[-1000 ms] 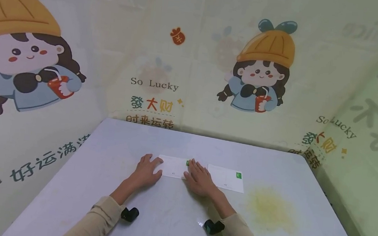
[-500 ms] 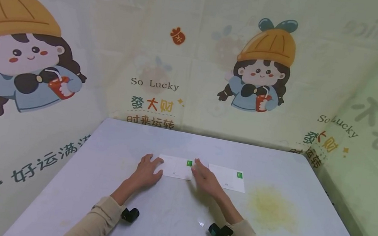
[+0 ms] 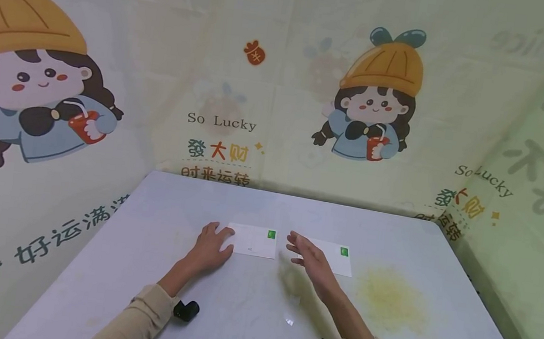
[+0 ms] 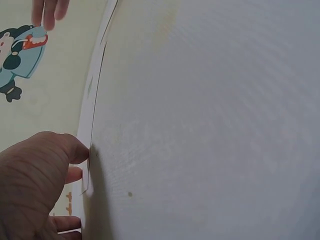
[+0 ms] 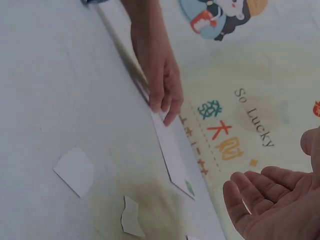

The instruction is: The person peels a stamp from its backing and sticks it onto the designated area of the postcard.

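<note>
A white card (image 3: 253,243) with a green stamp (image 3: 271,234) in its upper right corner lies flat on the table. My left hand (image 3: 210,247) rests at its left end, thumb and fingertips at the edge. In the left wrist view, the thumb and one finger (image 4: 75,172) touch the card's end. To the right lies a second white card (image 3: 340,264), also bearing a green stamp (image 3: 345,251). My right hand (image 3: 313,265) is raised above that card's left part and hides it, fingers extended and holding nothing. The right wrist view shows its palm side (image 5: 280,205).
Two small pale scraps, one roughly square (image 5: 75,171) and one narrow (image 5: 131,216), lie on the white table (image 3: 160,268) near me. A yellowish stain (image 3: 390,297) marks the tabletop at the right. A printed cloth (image 3: 279,109) hangs behind and at both sides.
My right hand has lifted off the left card's stamped end and moved right, uncovering the stamp and now overlapping the right card. My left hand has stayed in place.
</note>
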The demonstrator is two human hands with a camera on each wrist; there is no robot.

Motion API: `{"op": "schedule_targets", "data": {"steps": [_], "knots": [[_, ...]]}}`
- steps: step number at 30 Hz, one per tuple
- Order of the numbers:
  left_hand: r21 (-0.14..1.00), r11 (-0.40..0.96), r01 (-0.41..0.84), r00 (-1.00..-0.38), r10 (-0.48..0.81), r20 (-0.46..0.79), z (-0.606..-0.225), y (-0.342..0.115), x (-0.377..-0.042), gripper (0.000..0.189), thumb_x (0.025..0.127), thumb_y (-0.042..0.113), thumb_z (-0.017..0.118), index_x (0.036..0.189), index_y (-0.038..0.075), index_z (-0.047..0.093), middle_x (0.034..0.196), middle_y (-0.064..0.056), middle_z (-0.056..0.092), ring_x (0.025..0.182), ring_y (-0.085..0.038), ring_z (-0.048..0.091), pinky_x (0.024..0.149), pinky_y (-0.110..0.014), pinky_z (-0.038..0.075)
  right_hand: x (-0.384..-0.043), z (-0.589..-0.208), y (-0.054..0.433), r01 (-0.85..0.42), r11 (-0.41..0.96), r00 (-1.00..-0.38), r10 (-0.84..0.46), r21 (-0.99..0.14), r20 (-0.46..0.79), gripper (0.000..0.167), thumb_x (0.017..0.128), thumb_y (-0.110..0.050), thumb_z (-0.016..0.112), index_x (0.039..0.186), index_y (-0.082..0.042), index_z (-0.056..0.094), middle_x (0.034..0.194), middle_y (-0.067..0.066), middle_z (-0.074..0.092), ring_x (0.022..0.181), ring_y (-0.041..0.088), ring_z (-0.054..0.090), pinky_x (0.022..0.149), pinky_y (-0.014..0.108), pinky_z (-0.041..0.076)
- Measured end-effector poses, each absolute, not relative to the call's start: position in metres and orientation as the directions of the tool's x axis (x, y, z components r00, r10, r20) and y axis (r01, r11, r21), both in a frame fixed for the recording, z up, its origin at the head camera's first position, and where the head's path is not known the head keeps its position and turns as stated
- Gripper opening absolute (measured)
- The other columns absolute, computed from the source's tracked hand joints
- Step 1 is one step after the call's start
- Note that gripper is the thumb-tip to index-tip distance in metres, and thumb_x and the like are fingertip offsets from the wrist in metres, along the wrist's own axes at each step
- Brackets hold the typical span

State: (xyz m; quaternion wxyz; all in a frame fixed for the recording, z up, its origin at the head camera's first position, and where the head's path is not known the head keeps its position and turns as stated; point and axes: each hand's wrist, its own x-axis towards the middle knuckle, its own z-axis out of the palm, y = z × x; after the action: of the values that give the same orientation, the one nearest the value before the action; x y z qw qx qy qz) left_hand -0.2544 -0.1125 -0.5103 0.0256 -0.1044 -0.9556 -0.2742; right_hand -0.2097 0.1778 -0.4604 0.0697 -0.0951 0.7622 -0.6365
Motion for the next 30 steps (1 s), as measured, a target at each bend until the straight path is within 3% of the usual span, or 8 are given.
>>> {"op": "schedule_targets", "data": {"steps": [9, 15, 22, 30], "knots": [[0.577, 0.780, 0.242, -0.970, 0.191, 0.149, -0.515, -0.119, -0.251, 0.044, 0.102, 0.023, 0.058, 0.143, 0.007, 0.054, 0.152, -0.033, 0.036, 0.144, -0.049, 0.031, 0.112, -0.066, 0.031, -0.187, -0.448, 0.191, 0.063, -0.012, -0.956, -0.287, -0.998, -0.057, 0.057, 0.111, -0.046, 0.036, 0.153, -0.008, 0.044, 0.148, 0.021, 0.054, 0.129, 0.023, 0.061, 0.096, 0.028, 0.053], [0.648, 0.715, 0.263, -0.964, 0.166, 0.208, -0.513, -0.121, -0.245, 0.042, 0.102, 0.021, 0.058, 0.142, 0.006, 0.056, 0.145, -0.032, 0.044, 0.137, -0.046, 0.040, 0.109, -0.064, 0.035, -0.176, -0.437, 0.193, 0.142, -0.168, -0.955, -0.283, -0.976, -0.090, 0.065, 0.109, -0.052, 0.037, 0.152, -0.004, 0.044, 0.137, 0.010, 0.066, 0.123, 0.019, 0.064, 0.096, 0.031, 0.051], [0.697, 0.664, 0.271, -0.961, 0.148, 0.232, -0.508, -0.120, -0.233, 0.041, 0.102, 0.019, 0.058, 0.140, 0.003, 0.057, 0.142, -0.029, 0.049, 0.134, -0.045, 0.044, 0.108, -0.062, 0.036, -0.165, -0.434, 0.198, 0.188, -0.309, -0.963, -0.246, -0.932, -0.113, 0.058, 0.110, -0.048, 0.036, 0.146, -0.004, 0.048, 0.129, 0.007, 0.069, 0.120, 0.022, 0.065, 0.092, 0.029, 0.052], [0.745, 0.605, 0.280, -0.959, 0.145, 0.243, -0.498, -0.118, -0.220, 0.042, 0.103, 0.023, 0.059, 0.141, 0.006, 0.056, 0.143, -0.026, 0.049, 0.134, -0.042, 0.044, 0.109, -0.061, 0.037, -0.155, -0.435, 0.206, 0.180, -0.382, -0.948, -0.313, -0.907, -0.056, 0.051, 0.112, -0.046, 0.033, 0.138, -0.008, 0.055, 0.119, 0.001, 0.074, 0.113, 0.016, 0.068, 0.090, 0.025, 0.053]]}}
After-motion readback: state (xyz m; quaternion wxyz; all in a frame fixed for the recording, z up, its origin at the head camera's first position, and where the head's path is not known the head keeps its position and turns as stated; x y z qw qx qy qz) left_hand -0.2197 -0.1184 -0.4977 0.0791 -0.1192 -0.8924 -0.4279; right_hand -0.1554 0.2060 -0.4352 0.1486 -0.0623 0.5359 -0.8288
